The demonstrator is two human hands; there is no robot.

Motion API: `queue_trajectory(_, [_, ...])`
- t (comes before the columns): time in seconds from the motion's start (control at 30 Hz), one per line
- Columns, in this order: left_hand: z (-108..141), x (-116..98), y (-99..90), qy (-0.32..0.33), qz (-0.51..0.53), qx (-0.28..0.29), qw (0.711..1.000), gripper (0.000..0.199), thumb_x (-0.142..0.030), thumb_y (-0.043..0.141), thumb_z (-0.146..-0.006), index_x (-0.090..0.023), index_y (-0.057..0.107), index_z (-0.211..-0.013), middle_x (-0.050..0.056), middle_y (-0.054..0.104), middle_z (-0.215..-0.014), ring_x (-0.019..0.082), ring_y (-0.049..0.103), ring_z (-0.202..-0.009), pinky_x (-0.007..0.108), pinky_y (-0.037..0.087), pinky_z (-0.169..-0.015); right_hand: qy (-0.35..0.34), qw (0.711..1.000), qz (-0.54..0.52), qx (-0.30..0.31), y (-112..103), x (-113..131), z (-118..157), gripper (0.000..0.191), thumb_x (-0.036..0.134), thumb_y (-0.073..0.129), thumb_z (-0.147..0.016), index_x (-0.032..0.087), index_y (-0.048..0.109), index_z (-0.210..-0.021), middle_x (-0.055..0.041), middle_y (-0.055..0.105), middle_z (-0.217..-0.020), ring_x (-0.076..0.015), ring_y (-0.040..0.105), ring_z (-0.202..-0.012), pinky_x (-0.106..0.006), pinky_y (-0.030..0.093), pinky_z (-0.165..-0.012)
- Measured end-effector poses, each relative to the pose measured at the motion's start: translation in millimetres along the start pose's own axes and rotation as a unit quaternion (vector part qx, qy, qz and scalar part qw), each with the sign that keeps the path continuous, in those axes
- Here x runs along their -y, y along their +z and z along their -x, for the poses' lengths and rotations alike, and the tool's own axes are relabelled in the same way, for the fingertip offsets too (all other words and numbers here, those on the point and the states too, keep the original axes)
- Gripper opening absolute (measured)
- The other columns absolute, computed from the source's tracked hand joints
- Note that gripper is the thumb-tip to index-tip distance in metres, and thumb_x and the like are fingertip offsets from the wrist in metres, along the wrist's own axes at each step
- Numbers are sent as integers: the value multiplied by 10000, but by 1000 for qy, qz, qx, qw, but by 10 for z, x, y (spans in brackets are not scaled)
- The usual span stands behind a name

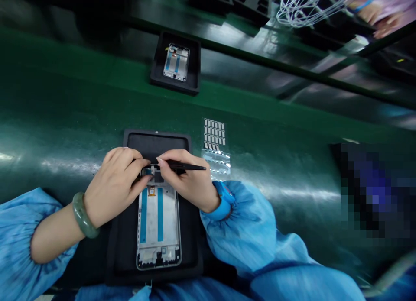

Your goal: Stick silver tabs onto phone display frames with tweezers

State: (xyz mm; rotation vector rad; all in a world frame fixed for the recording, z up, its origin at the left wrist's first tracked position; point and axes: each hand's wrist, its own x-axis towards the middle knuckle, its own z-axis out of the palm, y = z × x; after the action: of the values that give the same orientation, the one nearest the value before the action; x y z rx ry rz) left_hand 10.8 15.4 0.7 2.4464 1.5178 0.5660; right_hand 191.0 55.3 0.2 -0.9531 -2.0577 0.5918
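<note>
Head view: right fingers (166, 162) pinch black tool (185, 166), left fingers nearly closed at phone frame (169, 223); lettering illegible.

an electronics assembly workshop: a silver phone frame with blue strips (169, 218) beneath both hands, green bench (276, 162) around.

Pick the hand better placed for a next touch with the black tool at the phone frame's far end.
Probably the right hand: it holds the black tool over the phone frame's far end. The left hand has none.
</note>
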Motion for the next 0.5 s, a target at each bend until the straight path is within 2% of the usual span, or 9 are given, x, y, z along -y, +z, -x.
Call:
queue_trajectory(0.33, [5,5,4,-11,11,-5,1000,211,-258,474,-856,-157,581,-1007,81,571,-954,245,537,-949,455,424,-854,7,998,66,-15,46,87,-9,66,155,549,-814,209,581,-834,9,667,-763,-111,639,-689,-211,494,-661])
queue_trajectory(0.5, [15,6,17,-17,8,-18,1000,204,-251,493,-850,-143,582,-998,106,560,-1032,265,506,-1065,466,403,-919,23,998,53,-15,22,61,-17,66,157,556,-814,210,574,-849,3,669,-797,-113,640,-706,-208,497,-658])
